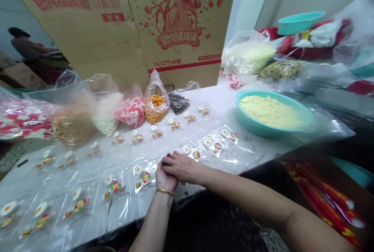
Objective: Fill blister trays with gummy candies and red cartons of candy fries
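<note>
My left hand [166, 180], with a gold bracelet [164, 192] at the wrist, is curled closed over the front middle of the table. Across its fingers lies my right hand [183, 167], fingers bent and pressed into it. What either holds is hidden; a little pink shows at the fingertips. Clear plastic trays [125, 201] spread in rows around the hands. In their hollows sit fried-egg-shaped candies [138, 170], multicoloured round pieces [146, 177] and small burger-shaped candies [138, 185]. Just right of my hands are another egg candy [186, 149] and a round piece [196, 155].
A turquoise basin [254, 126] of pale yellow pieces stands at the right. Bags of pink-and-white candies [133, 111], orange pieces [157, 113] and dark pieces [178, 103] line the back, before large cardboard boxes [187, 61]. A person [27, 47] is at far left.
</note>
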{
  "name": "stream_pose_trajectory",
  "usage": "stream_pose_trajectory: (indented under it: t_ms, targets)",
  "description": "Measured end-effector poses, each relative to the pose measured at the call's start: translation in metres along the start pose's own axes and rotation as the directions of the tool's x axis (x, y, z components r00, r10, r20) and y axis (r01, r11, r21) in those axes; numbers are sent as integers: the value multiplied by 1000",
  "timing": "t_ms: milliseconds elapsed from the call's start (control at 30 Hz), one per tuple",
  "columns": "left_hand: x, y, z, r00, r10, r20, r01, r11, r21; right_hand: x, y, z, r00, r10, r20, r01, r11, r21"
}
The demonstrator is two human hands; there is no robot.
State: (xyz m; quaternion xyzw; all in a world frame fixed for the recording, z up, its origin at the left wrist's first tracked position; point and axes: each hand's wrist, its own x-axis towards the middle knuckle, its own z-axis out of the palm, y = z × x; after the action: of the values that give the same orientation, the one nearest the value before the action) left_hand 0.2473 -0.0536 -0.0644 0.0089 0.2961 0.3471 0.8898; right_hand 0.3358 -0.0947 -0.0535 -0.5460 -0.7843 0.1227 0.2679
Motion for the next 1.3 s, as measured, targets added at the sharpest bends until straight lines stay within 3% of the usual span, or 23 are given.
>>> stream_pose_trajectory:
  t_ms: [100, 200, 300, 367, 433, 533, 667, 767, 867, 967, 1067, 1167, 1300]
  targets:
    - [-4, -8, 2, 999, 36, -21, -37, 999, -20, -10, -1, 2, 993, -117, -26, 111, 978, -174]
    - [-7, -20, 6, 998, 59, -4, -59, 997, -56, -20, -4, 9, 957, -19, -289, 8, 999, -41]
    - [-7, -30, 8, 991, 125, -57, -130, 985, -110, -23, -8, 15, 797, 223, -562, -67, 957, 284]
    - [-7, -31, 7, 987, 144, -77, -153, 980, -131, -22, -7, 11, 694, 376, -614, -50, 876, 480]
    - [-9, -28, 5, 990, 135, -46, -140, 980, -143, -23, -1, 0, 661, 459, -594, -22, 803, 595]
    - [-15, -17, -3, 989, 145, -25, -148, 976, -159, -38, 21, -19, 711, 505, -490, -82, 751, 655]
    - [-36, -9, -15, 982, 177, -62, -184, 975, -127, -77, 45, -29, 804, 527, -275, -278, 741, 611]
    - [-59, -12, -25, 985, 148, -85, -156, 983, -96, -96, 40, -29, 882, 437, -178, -340, 850, 403]
    - [-82, -21, -34, 990, 99, -102, -107, 991, -78, -99, 15, -27, 945, 328, 6, -328, 943, 51]
    - [-98, -28, -42, 990, 67, -127, -75, 995, -63, -92, -14, -20, 917, 352, 187, -287, 909, -302]
    - [-108, -31, -50, 985, 59, -162, -66, 997, -41, -87, -29, -10, 870, 444, 214, -295, 817, -496]
    - [-111, -31, -58, 981, 52, -188, -58, 998, -28, -86, -31, 0, 858, 481, 180, -319, 774, -547]
    - [-107, -29, -67, 979, 50, -199, -53, 999, -10, -85, -32, 5, 851, 503, 150, -377, 784, -493]
